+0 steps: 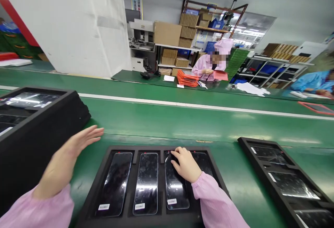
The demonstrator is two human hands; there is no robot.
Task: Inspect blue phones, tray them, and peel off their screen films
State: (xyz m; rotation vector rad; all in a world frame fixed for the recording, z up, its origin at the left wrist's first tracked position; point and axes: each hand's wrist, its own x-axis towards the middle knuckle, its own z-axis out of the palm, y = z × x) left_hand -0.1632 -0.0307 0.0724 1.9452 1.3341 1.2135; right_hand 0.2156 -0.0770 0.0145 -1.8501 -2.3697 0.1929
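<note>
A black foam tray [134, 186] lies on the green work surface in front of me, with several dark phone screens in its slots. White labels mark the lower ends of the left screen [117, 182], the second screen [146, 182] and the third screen [176, 189]. My right hand [186, 165] rests over the upper part of the third screen, thumb and forefinger apart at its top, partly covering the screen to its right [205, 163]. With fingers stretched out, my left hand [65, 158] is in the air beside a thick black stack of trays [49, 141], holding nothing.
To the right lies another black tray [250, 155] with screens. A white line [167, 103] runs along the green surface. Across it, a co-worker in pink [208, 63] sits by orange-red sleeves [187, 78]. A person in blue [313, 82] is at far right.
</note>
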